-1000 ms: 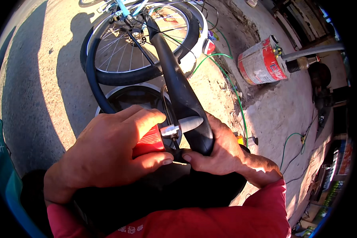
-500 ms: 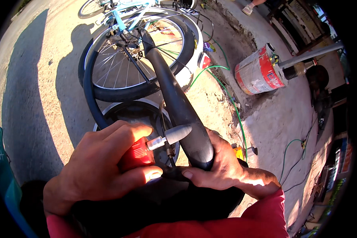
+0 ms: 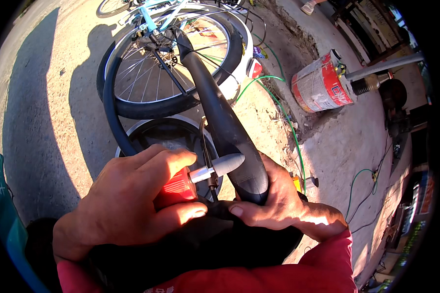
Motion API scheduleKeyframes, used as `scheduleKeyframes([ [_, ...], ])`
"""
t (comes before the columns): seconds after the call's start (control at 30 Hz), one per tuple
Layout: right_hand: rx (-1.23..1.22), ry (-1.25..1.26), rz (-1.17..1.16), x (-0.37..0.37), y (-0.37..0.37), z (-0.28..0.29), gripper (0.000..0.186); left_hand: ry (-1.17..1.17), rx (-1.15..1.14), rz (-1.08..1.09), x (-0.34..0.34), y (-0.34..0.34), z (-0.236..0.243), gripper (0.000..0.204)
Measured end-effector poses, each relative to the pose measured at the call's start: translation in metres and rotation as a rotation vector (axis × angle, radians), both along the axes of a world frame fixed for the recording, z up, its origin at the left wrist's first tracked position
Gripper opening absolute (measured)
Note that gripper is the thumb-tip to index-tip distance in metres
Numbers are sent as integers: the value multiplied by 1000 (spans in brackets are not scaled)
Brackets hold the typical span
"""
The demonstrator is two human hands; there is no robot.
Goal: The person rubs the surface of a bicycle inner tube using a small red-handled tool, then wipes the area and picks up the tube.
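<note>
My left hand [image 3: 124, 200] is closed around a red handheld rotary grinder [image 3: 177, 189] with a silver chuck. From the chuck sticks a grey cone-shaped grinding bit [image 3: 228, 164], whose tip lies over the tube's surface; I cannot tell whether it touches. A black bicycle inner tube [image 3: 215, 112] runs toward me, fat and rounded at the near end, and my right hand [image 3: 276, 202] grips it there, thumb on the near side. The tube's thinner stretch loops back on the left, over the bicycle wheel [image 3: 154, 111].
A light-blue bicycle [image 3: 149, 19] lies on the ground ahead. Under the tube stands a dark round basin with a pale rim [image 3: 181, 118]. To the right are a red and white bucket [image 3: 321, 85], a green hose [image 3: 296, 134] and cluttered shelving. A person's foot [image 3: 308, 7] shows at the top.
My left hand and the grinder have shifted slightly right, so the bit reaches farther across the tube. The tube's near end and my right hand have moved a little right too.
</note>
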State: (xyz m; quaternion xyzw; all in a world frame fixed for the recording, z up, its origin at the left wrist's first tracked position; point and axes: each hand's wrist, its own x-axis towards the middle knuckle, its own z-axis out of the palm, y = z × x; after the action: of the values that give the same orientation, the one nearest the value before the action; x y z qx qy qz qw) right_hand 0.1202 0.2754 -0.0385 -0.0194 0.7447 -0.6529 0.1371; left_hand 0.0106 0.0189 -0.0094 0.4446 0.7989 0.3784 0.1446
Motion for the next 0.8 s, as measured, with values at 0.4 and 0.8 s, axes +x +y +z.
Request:
scheduleKeyframes([
  [0.4,4,19,-14,1,2,-1,84,45,24,50,-3,-2,7,64],
  [0.8,124,122,40,0,0,-4,88,-18,-47,70,-1,0,8,63],
])
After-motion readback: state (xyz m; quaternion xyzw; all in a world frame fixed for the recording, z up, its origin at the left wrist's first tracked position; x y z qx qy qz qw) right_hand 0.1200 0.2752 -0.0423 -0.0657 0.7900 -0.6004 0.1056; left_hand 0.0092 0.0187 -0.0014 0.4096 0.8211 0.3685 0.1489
